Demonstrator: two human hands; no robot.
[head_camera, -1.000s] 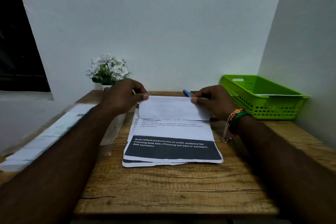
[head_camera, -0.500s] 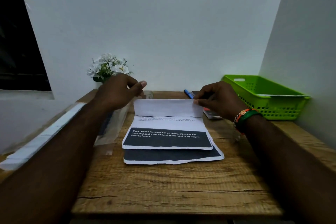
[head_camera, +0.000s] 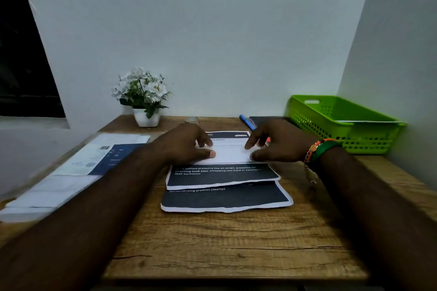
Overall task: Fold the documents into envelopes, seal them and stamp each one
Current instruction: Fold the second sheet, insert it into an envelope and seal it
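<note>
A printed document (head_camera: 222, 173) with a dark band lies on the wooden desk (head_camera: 231, 243), its top part folded down into a white flap (head_camera: 230, 155). My left hand (head_camera: 189, 143) presses the flap's left end flat, thumb on the paper. The flap's right end is held down by my right hand (head_camera: 276, 140). Under this sheet lies another document (head_camera: 227, 197), its dark lower band showing. A pile of envelopes and papers (head_camera: 71, 172) sits at the desk's left edge.
A green plastic basket (head_camera: 340, 123) holding a sheet stands at the right against the wall. A white pot of flowers (head_camera: 143, 97) stands at the back left. A blue pen (head_camera: 247, 121) and a dark flat object (head_camera: 267, 119) lie behind my right hand.
The top sheet has slid away from me, uncovering more of the sheet below. Its folded flap has come down flat, and both hands now press on it.
</note>
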